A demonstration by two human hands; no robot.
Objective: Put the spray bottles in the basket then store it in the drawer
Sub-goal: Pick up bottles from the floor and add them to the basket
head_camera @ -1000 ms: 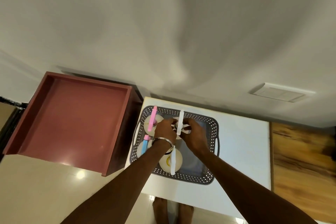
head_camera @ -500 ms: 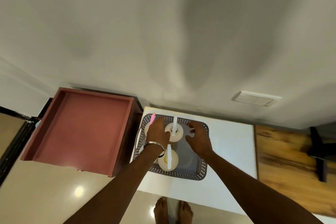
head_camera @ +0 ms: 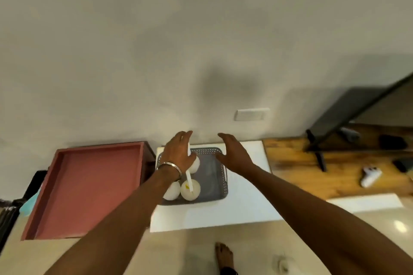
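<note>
The spray bottles (head_camera: 190, 189) are stood upright in the left half of the grey basket (head_camera: 214, 187) on the white table (head_camera: 243, 212), right of the open drawer (head_camera: 89, 187), while left hand (head_camera: 178, 154) and right hand (head_camera: 233, 154) are held open and empty above it, seemingly so its sides can be gripped

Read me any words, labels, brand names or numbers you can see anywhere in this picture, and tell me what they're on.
None can be read.
Spray bottle in the grey basket: a small yellow mark on top, too blurred to read.
Wall plate: blank white, no lettering visible.
White controller on the wooden surface: too small and blurred to show any marking.
</note>
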